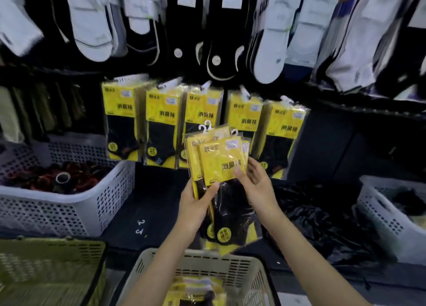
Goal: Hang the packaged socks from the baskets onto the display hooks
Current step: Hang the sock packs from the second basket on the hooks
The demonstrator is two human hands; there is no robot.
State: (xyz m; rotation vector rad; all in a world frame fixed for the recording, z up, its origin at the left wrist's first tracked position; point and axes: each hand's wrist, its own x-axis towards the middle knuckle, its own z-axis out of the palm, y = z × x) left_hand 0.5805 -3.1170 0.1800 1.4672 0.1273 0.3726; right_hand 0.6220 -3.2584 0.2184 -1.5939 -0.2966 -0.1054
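Note:
A stack of yellow-and-black packaged socks (219, 165) with white plastic hangers on top is held upright in front of the display. My left hand (196, 202) grips the stack's lower left side, thumb across the front. My right hand (253, 179) holds the front pack at its right edge, thumb on its face. Behind them, a row of matching yellow sock packs (161, 121) hangs from display hooks. A beige basket (249, 269) below my arms holds more yellow packs (184, 292).
White and black socks (272, 40) hang on the upper rows. A white perforated basket (69, 204) with dark items stands at the left, another white basket (387, 213) at the right. An olive basket (46, 259) sits at the lower left. Black plastic bags (322, 222) lie on the dark shelf.

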